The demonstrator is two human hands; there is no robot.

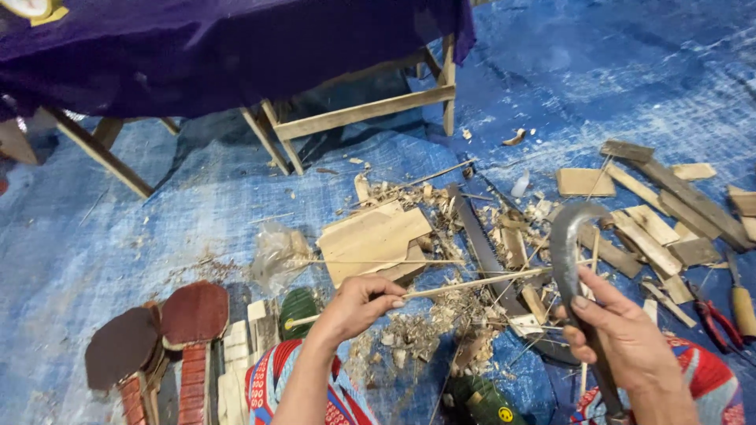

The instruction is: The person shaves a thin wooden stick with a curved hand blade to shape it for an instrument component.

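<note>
Head view: left hand [354,305] pinches thin bamboo stick [472,282]; right hand [622,334] grips curved knife [568,252] over blue tarp [197,212].

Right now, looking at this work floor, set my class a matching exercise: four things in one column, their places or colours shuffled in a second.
Things:
1. thin stick
2. curved blade
3. pliers
4. cloth

Places or colours:
A. purple, draped over the wooden frame
B. held in the left hand
C. red-handled, lying on the blue tarp at far right
D. gripped by the right hand

Pairs: 1-B, 2-D, 3-C, 4-A
</note>
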